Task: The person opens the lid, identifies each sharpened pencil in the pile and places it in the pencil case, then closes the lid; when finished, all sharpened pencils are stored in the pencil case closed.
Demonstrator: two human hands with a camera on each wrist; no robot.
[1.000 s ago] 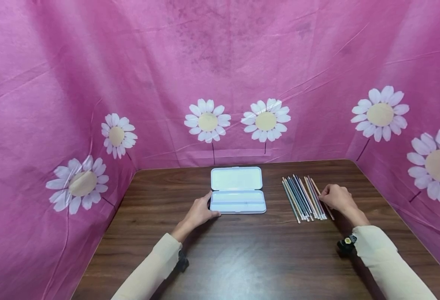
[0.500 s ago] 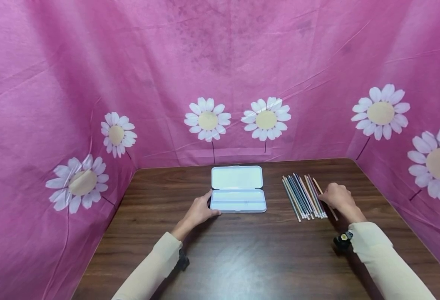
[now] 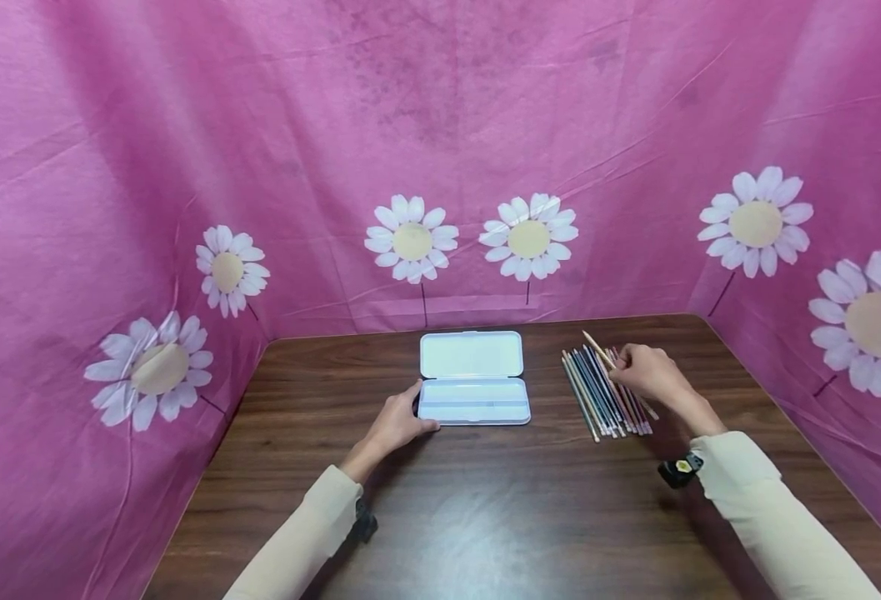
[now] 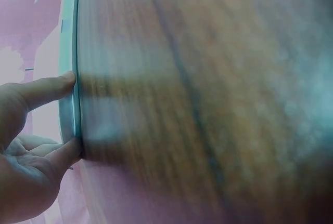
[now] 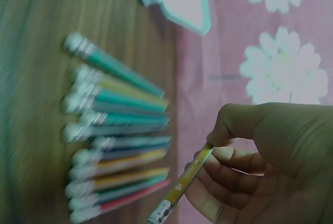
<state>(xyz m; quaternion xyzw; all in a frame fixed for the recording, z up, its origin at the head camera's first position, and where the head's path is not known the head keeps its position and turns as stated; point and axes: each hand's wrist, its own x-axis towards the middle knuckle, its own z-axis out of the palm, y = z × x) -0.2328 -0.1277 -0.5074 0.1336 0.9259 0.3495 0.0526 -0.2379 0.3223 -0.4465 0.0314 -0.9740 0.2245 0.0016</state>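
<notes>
An open white pencil case [image 3: 470, 356] lies on the table, its lid folded back and its divided tray facing up. My left hand [image 3: 397, 423] grips the case's left end, thumb at the front corner and fingers along the side; the left wrist view shows the thumb and a fingertip on the case's edge [image 4: 67, 42]. My right hand [image 3: 652, 372] pinches a yellow HB pencil [image 5: 190, 174] between thumb and fingers, raised and tilted over the other pencils [image 3: 590, 400]. These lie side by side, with their white eraser ends towards me.
The brown wooden table [image 3: 485, 517] ends at a pink cloth [image 3: 455, 125] printed with daisies, which hangs behind and along both sides. The loose pencils lie right of the case, with bare wood between.
My right hand has lifted the yellow pencil from the right end of the row and brought it left and away from me over the others. The left hand stays on the case.
</notes>
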